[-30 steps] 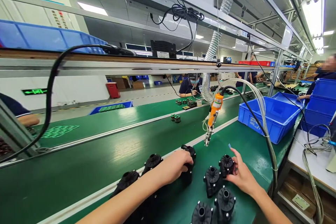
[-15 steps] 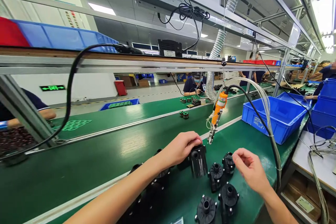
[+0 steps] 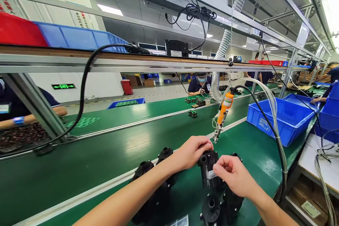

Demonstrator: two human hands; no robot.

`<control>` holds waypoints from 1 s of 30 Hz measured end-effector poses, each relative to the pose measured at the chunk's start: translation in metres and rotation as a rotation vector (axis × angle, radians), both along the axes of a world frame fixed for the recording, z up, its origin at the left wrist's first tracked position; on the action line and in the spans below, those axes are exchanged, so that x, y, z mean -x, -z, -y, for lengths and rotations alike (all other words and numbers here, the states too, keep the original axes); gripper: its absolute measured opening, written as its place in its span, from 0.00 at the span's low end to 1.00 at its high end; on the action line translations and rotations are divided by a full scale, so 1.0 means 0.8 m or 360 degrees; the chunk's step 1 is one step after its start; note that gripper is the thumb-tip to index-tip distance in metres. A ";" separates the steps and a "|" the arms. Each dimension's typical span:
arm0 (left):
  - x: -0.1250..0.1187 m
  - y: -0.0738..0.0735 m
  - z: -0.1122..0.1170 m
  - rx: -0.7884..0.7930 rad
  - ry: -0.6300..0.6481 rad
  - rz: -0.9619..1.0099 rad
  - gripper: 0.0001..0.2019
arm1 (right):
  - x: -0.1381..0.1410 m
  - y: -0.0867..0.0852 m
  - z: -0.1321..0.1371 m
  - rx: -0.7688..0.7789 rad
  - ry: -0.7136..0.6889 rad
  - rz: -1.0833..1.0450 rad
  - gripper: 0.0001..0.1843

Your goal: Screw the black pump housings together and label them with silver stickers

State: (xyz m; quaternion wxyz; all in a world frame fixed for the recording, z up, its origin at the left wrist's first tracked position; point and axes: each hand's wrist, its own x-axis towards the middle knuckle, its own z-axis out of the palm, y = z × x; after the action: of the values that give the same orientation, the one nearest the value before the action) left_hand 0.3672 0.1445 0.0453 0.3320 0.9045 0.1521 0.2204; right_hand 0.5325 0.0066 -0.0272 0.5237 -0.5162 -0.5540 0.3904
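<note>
Along green conveyor belt (image 3: 111,155), factory benches

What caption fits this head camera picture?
Left hand and right hand hold a black pump part at the green bench, near a hanging orange screwdriver.

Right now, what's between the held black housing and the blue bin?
Between black housing and blue bin: bare green bench, then a black cable and clear hoses; head view.
</note>
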 end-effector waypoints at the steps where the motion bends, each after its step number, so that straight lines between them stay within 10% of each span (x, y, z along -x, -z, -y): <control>1: -0.001 0.001 0.000 0.0001 -0.0015 -0.0003 0.16 | 0.001 0.000 0.000 -0.0008 0.0019 0.0044 0.26; 12: -0.002 0.003 0.003 -0.0007 -0.0098 -0.0015 0.17 | 0.010 -0.001 0.009 -0.0100 0.0154 0.0363 0.18; 18: 0.002 -0.002 0.005 0.0043 -0.0066 0.0032 0.17 | 0.008 0.015 0.012 -0.0674 0.0486 0.0835 0.11; 22: 0.008 -0.007 0.012 0.0071 -0.0027 0.0080 0.16 | -0.004 0.020 0.007 -0.0413 0.0611 0.0505 0.37; 30: 0.007 0.008 0.032 -0.0488 0.0008 0.0091 0.15 | 0.035 0.006 0.001 -0.0194 0.0615 0.1091 0.44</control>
State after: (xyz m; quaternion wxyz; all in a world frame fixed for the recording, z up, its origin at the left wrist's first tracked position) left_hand 0.3618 0.1191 0.0385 0.1948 0.9382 0.1050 0.2660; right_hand 0.5046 0.0054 -0.0316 0.4021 -0.6792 -0.6114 0.0560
